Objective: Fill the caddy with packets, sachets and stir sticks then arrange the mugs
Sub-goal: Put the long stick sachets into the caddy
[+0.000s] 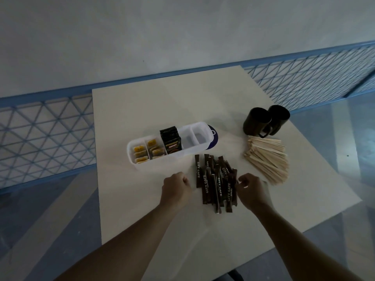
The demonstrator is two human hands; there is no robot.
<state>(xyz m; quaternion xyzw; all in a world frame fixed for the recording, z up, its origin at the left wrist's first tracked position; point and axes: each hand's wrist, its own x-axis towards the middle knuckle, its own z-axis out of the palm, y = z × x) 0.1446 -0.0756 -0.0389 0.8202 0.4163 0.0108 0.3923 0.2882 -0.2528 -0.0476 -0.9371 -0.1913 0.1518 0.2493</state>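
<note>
Nearest, the left hand is balled up on nothing, and the right hand curls against the loose sugar sachets lying between them; I can't tell if it has pinched one. Beyond, the caddy holds yellow packets and dark coffee packets, with its two right compartments bare, so roughly half filled. Farther right, the stir sticks and two touching mugs wait untouched.

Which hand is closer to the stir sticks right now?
Right. The right hand is just below-left of the stir sticks, beside the sachets; the left hand is across the sachets, below the caddy.
</note>
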